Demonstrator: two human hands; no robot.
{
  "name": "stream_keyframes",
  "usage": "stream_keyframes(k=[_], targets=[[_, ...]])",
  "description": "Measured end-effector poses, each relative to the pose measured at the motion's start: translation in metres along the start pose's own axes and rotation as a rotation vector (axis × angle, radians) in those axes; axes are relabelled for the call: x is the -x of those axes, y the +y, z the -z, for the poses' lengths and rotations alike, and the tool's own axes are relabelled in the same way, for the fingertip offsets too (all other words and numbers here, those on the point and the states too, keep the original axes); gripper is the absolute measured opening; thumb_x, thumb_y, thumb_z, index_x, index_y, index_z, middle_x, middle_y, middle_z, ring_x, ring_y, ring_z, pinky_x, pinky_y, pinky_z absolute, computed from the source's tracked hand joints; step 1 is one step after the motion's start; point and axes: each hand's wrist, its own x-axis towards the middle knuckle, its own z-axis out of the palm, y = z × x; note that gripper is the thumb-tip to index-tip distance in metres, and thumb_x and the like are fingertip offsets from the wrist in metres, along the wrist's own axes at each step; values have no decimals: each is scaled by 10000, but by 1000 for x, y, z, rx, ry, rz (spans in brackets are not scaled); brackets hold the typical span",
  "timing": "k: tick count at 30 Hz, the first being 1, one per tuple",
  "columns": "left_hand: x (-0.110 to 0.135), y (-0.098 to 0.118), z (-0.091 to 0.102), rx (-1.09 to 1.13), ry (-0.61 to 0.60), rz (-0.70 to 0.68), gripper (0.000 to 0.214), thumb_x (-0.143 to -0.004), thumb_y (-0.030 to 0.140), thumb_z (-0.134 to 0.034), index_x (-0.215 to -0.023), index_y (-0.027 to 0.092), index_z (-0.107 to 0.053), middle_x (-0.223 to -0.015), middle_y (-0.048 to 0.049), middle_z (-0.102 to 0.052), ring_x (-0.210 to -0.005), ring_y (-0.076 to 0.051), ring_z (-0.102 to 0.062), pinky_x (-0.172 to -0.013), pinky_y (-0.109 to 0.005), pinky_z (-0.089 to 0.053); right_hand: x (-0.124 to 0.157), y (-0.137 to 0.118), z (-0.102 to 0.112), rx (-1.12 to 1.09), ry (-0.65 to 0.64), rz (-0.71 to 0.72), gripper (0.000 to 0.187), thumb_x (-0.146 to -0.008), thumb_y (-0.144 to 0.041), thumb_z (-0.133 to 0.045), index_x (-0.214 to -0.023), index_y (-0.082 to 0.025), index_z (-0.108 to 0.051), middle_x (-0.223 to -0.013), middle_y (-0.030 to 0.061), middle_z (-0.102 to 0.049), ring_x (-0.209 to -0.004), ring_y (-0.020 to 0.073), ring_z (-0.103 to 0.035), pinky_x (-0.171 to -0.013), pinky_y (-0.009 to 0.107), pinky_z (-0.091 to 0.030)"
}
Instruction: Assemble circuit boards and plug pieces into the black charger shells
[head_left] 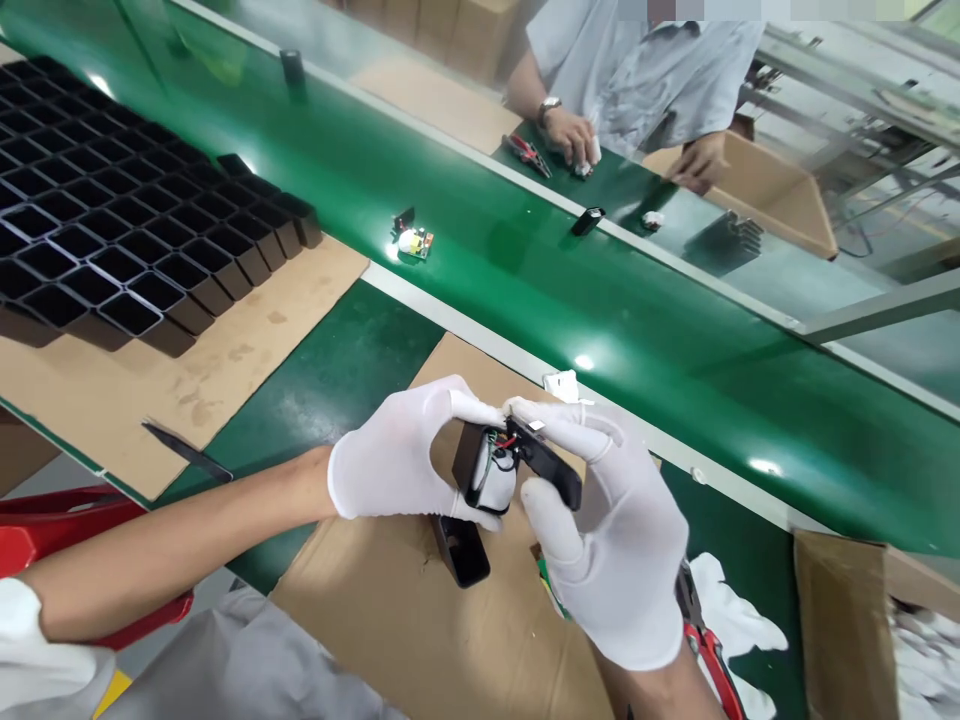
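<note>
Both my hands wear white gloves and meet over a cardboard sheet [420, 620]. My left hand [401, 455] is closed round a small black housing [480, 475] with a white part and red and green wires inside. My right hand [615, 545] pinches a black cover piece [555, 475] against that housing. A black open shell [463, 550] lies on the cardboard just below my hands.
A green conveyor belt [600, 310] carries a small circuit board [414, 240] and a black part [587, 220]. A black cell tray [112, 230] sits at left, tweezers [187, 452] near it. Red-handled cutters [709, 650] lie at right. A person across the belt handles parts [577, 135].
</note>
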Motion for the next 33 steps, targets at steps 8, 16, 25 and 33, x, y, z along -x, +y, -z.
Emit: stream_keyframes(k=[8,16,25,33], targets=[[-1,-6,-1,33,6,-75,645,-594,344,-1070,-1116,220,-712,-1013,-34,-764,-869,-209,-756,-835,-345,-626,2,-1,-1,-59,31,16,285,-1010,-294,-740,-1295,-299,-737,-1193,61,-813,-1093,269,-768,-915,437,-658],[-1,-5,-2,-52,44,-80,555,-640,248,-1014,-1100,218,-704,-980,-20,-743,-834,-194,-738,-794,-328,-615,3,9,-1,-108,-12,2,273,-1015,-333,-724,-1286,-306,-737,-1224,63,-816,-1133,288,-766,-965,489,-651],[-1,-10,1,-57,4,-54,608,-605,317,-1032,-1097,226,-687,-1004,-30,-748,-853,-204,-745,-815,-337,-618,4,10,-2,-105,-33,-9,292,-999,-324,-724,-1291,-306,-734,-1218,79,-817,-1118,303,-768,-964,531,-658],[-1,-13,0,-29,28,-97,601,-632,321,-1029,-1115,229,-683,-1003,-29,-736,-853,-203,-753,-801,-333,-616,4,11,-4,-134,-51,-13,319,-991,-334,-746,-1305,-304,-699,-1256,73,-800,-1154,293,-756,-970,511,-658]])
